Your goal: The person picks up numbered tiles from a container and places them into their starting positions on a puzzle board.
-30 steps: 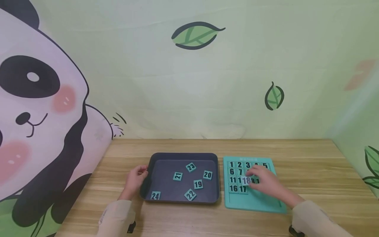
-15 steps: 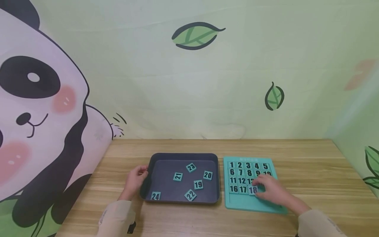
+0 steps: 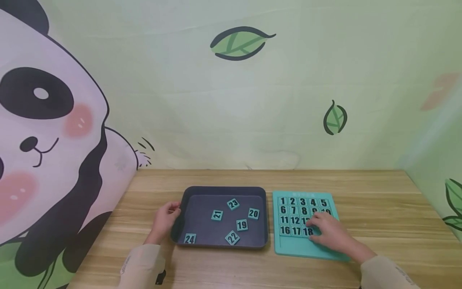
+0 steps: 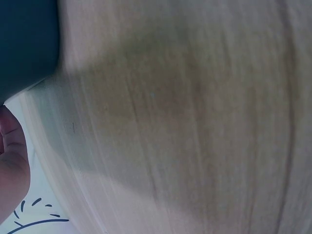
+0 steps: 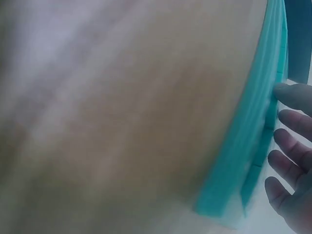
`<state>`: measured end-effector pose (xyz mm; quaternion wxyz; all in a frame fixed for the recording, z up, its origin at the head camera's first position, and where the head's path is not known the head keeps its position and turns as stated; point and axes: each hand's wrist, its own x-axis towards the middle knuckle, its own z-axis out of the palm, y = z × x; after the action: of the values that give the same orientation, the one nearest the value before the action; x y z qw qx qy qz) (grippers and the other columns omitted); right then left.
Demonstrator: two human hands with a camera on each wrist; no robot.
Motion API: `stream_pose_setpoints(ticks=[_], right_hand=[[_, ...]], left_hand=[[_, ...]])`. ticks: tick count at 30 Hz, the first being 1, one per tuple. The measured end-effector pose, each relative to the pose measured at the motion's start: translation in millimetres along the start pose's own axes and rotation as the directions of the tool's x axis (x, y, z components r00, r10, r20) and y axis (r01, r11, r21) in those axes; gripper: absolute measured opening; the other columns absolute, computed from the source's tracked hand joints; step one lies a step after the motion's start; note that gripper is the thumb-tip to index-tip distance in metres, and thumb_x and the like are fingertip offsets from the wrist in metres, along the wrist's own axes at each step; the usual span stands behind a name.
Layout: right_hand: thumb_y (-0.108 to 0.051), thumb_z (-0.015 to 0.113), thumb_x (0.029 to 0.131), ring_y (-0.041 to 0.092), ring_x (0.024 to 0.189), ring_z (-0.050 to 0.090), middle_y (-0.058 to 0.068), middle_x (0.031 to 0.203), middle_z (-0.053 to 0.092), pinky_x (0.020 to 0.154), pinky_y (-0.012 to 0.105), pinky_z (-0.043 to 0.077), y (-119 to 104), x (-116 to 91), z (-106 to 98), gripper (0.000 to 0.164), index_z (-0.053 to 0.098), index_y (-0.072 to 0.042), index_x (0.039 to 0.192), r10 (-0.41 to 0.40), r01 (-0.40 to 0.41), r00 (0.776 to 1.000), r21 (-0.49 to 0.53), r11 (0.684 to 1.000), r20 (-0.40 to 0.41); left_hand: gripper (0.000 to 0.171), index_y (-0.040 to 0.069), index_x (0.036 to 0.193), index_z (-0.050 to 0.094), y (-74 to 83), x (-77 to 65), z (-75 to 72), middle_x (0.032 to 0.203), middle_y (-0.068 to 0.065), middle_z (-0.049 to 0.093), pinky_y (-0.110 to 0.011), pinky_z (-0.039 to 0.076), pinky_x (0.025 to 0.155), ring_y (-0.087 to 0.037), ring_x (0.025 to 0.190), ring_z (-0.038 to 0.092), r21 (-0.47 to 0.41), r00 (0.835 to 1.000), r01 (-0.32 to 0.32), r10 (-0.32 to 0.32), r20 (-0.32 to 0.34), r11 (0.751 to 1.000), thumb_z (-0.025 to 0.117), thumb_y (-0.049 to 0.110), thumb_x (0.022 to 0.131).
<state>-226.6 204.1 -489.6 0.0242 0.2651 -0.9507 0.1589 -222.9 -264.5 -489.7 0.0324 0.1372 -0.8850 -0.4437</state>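
Observation:
At the board's fourth row my right hand point(image 3: 329, 232) has thumb and forefinger about the number tile 18 point(image 3: 308, 231), which lies flat beside tile 17 point(image 3: 296, 231). The turquoise number board point(image 3: 299, 247) carries tiles in order from 1; the hand covers part of the second and third rows. In the right wrist view the fingers point(image 5: 292, 146) are spread along the board's edge point(image 5: 239, 141). My left hand point(image 3: 164, 220) holds the left rim of the dark tray point(image 3: 202, 190) between thumb and curled fingers.
Inside the tray lie loose tiles, among them 19 point(image 3: 242, 224), 20 point(image 3: 253, 213) and 24 point(image 3: 189, 239). The tray stands just left of the board on a wooden table point(image 3: 231, 267). A printed backdrop point(image 3: 274, 120) rises behind the table's far edge.
My right hand has brought tile 18 down from over the third row to the spot right of 17, where it now sits level. The left hand and tray have stayed put.

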Motion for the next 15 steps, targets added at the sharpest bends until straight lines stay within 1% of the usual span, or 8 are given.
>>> stream_pose_setpoints(ticks=[3,5,11,15], right_hand=[[-0.026,0.074,0.064,0.014,0.083,0.050,-0.005,0.085,0.054,0.073,0.033,0.045,-5.5,4.8,-4.0,0.032,0.066,-0.013,0.093,-0.022,0.021,1.000,-0.013,1.000,-0.016],[-0.026,0.073,0.065,0.016,0.086,0.051,-0.002,0.089,0.056,0.076,0.036,0.045,-10.3,9.5,-7.2,0.033,0.066,-0.012,0.095,-0.040,0.039,0.999,-0.008,0.999,-0.038],[-0.024,0.072,0.069,0.018,0.092,0.053,-0.001,0.097,0.059,0.078,0.038,0.046,-26.2,25.4,-10.6,0.032,0.065,-0.012,0.097,-0.089,0.093,0.991,0.036,0.995,-0.101],[-0.025,0.070,0.071,0.020,0.096,0.053,0.001,0.101,0.059,0.081,0.039,0.046,-39.4,35.8,-9.6,0.031,0.064,-0.012,0.099,-0.115,0.123,0.986,0.060,0.991,-0.119]], left_hand=[[0.028,-0.004,0.112,0.054,-0.4,0.4,-0.3,0.104,-0.020,0.057,-0.041,0.046,0.083,-0.030,0.098,0.053,-0.001,1.000,-0.001,0.001,0.003,1.000,0.048,0.005,0.087],[0.028,-0.004,0.113,0.053,-0.9,1.2,-0.3,0.104,-0.020,0.057,-0.041,0.046,0.083,-0.029,0.098,0.053,-0.003,1.000,0.001,-0.001,0.006,1.000,0.048,0.005,0.087],[0.028,-0.003,0.112,0.054,-1.4,2.2,-0.1,0.104,-0.019,0.057,-0.041,0.046,0.083,-0.029,0.098,0.053,-0.007,1.000,-0.002,0.002,0.005,1.000,0.049,0.006,0.087],[0.027,-0.004,0.111,0.054,-1.5,1.3,-0.3,0.103,-0.020,0.058,-0.041,0.046,0.082,-0.030,0.097,0.053,-0.008,1.000,-0.008,0.008,-0.001,1.000,0.049,0.006,0.086]])
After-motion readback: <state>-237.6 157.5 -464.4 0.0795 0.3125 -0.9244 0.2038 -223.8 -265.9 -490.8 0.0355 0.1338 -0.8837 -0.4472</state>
